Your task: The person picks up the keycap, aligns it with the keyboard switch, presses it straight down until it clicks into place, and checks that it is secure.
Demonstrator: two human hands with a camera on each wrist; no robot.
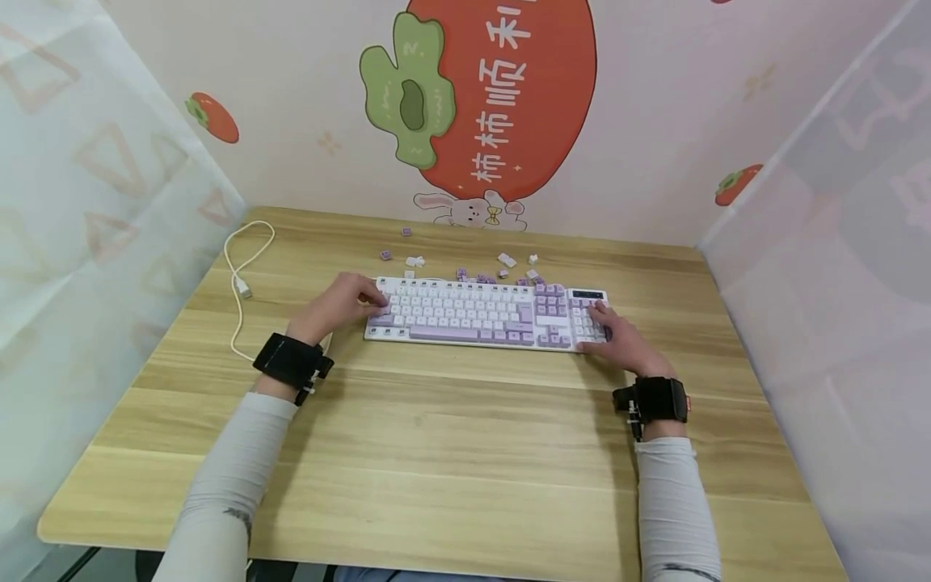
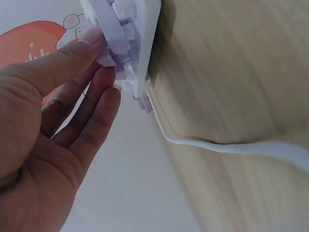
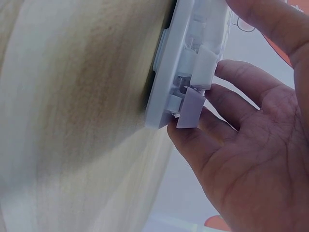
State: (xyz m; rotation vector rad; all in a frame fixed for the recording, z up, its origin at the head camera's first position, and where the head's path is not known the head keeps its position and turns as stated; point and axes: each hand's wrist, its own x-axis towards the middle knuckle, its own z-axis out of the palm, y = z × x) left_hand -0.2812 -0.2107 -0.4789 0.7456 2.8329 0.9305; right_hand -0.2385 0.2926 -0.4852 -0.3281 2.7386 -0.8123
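A white keyboard [image 1: 465, 312] with white and purple keycaps lies at the middle of the table. At its left end my left hand [image 1: 340, 305] pinches a purple keycap [image 2: 112, 26] between thumb and bent fingers; in the left wrist view the fingertips are right against the keyboard's edge, and whether the cap is seated is hidden. My right hand [image 1: 621, 338] holds the keyboard's right end, thumb near the front edge and fingers bent over the number keys. In the right wrist view its fingertips reach behind a purple corner keycap [image 3: 191, 108].
Loose purple and white keycaps [image 1: 507, 260] lie scattered behind the keyboard, several close to its back edge. A white cable [image 1: 236, 311] with a plug [image 1: 242, 287] loops over the table's left side. Behind the table [image 1: 422, 453] stands a printed wall, with pale sheets at both sides.
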